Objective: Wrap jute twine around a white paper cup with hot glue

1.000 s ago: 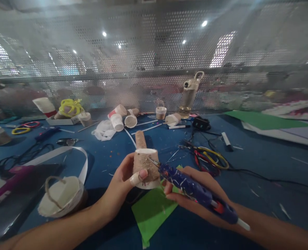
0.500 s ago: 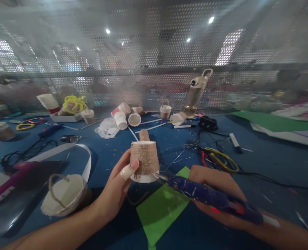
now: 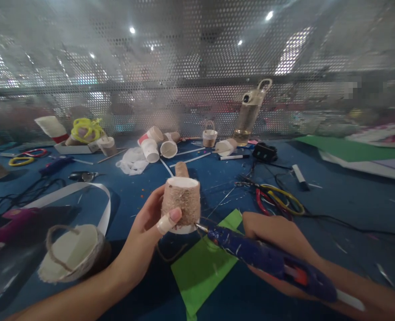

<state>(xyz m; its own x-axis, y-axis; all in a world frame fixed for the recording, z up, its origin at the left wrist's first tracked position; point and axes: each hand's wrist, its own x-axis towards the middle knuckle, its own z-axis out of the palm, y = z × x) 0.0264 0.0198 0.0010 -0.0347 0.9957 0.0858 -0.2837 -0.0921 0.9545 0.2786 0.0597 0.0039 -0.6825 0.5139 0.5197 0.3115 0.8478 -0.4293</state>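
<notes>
In the head view, my left hand (image 3: pixel 147 234) grips a small paper cup (image 3: pixel 181 200) wound with brown twine, its white rim strip showing at the bottom. Tape is wrapped round my left thumb, which presses on the twine. My right hand (image 3: pixel 277 240) is closed round a dark blue hot glue gun (image 3: pixel 250 249), its metal nozzle at the cup's lower right edge, touching or very close. A loose end of twine (image 3: pixel 172 258) hangs below the cup. Under both lies a green paper sheet (image 3: pixel 204 276) on the blue table.
A twine-handled cup basket (image 3: pixel 72 254) stands at left, beside a curved white paper strip (image 3: pixel 106 203). Scissors (image 3: pixel 280 200) and cables lie at right. Farther back are several paper cups (image 3: pixel 150 149), a crumpled white bag (image 3: pixel 132 161), a clear bottle (image 3: pixel 249 113) and a mesh partition (image 3: pixel 190 67).
The cup has tilted toward me, so more of its white upper opening shows. The glue gun's nozzle stays by its lower right edge. The whole view has shifted slightly.
</notes>
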